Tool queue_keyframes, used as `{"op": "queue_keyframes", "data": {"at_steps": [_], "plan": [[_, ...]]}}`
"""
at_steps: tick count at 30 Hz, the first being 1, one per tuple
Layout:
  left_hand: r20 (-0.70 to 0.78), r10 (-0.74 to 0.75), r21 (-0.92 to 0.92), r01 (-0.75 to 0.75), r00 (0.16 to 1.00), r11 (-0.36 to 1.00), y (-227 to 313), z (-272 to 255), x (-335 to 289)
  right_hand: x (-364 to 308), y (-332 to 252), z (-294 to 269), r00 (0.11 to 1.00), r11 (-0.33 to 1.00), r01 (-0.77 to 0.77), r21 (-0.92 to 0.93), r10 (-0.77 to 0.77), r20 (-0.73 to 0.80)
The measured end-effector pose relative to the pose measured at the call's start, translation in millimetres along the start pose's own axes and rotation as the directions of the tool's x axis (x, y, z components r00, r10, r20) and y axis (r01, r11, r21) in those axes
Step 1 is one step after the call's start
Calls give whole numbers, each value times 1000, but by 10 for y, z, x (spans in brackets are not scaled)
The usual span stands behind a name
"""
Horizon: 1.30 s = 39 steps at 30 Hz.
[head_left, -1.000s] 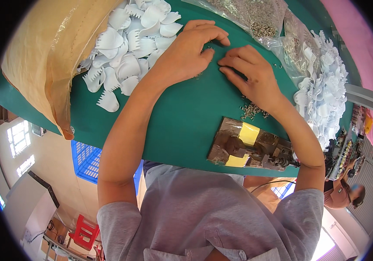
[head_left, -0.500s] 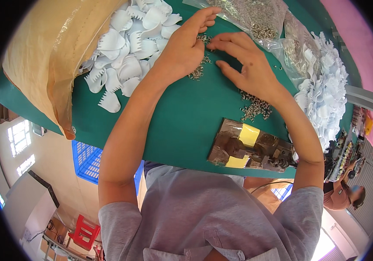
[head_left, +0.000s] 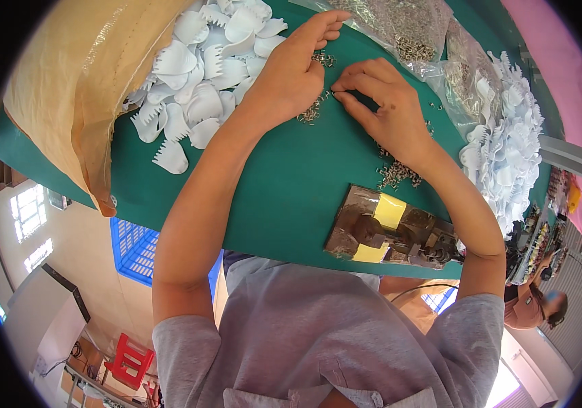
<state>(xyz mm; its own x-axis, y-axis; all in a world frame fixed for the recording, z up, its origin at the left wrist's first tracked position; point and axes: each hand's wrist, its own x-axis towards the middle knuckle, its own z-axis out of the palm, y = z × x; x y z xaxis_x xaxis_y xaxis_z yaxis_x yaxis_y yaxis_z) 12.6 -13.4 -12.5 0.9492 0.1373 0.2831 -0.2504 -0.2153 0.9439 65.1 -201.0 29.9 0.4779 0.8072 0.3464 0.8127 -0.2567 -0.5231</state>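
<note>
My left hand [head_left: 299, 76] rests on its edge at the far side of the green table, fingers stretched out, cupped beside a small pile of metal clips [head_left: 312, 112]. To its right, my right hand [head_left: 387, 103] has thumb and forefinger pinched together at that pile's edge. Whatever sits between those fingertips is too small to make out. A second heap of metal clips [head_left: 399, 175] lies under and below my right wrist, partly covered by it. White toothed, curved plastic pieces [head_left: 202, 102] are heaped left of my left hand.
A brown sack [head_left: 80, 102] stands at the left. Clear bags of metal clips [head_left: 410, 41] lie at the back. More white pieces [head_left: 505, 156] are piled at right. Near the front edge sits a brown metal fixture [head_left: 393, 228] with yellow tape. A person [head_left: 535, 306] is at far right.
The thumb and fingers of my right hand have closed from apart into a pinch beside the small pile. My left hand has barely moved.
</note>
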Motion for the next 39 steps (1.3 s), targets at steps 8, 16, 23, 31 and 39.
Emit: {"op": "queue_keyframes", "data": {"at_steps": [8,16,23,31,39], "plan": [[3,-26,-21,26,1000,999,0,0,-15,-281,-39,-263,996,994,19,-109,-9,89],[-7,29,-9,-29,1000,1000,-40,-2,12,-338,-158,-421,991,977,-25,-212,52,126],[7,-22,-13,22,1000,1000,-13,21,17,-53,-80,33,1000,999,-26,-40,26,10],[-7,-10,-4,10,1000,1000,-5,2,-1,-13,-49,79,997,999,-38,-6,39,67],[2,-6,-12,6,1000,1000,-3,-5,-4,-12,-77,-50,982,987,106,-120,-85,166]]}}
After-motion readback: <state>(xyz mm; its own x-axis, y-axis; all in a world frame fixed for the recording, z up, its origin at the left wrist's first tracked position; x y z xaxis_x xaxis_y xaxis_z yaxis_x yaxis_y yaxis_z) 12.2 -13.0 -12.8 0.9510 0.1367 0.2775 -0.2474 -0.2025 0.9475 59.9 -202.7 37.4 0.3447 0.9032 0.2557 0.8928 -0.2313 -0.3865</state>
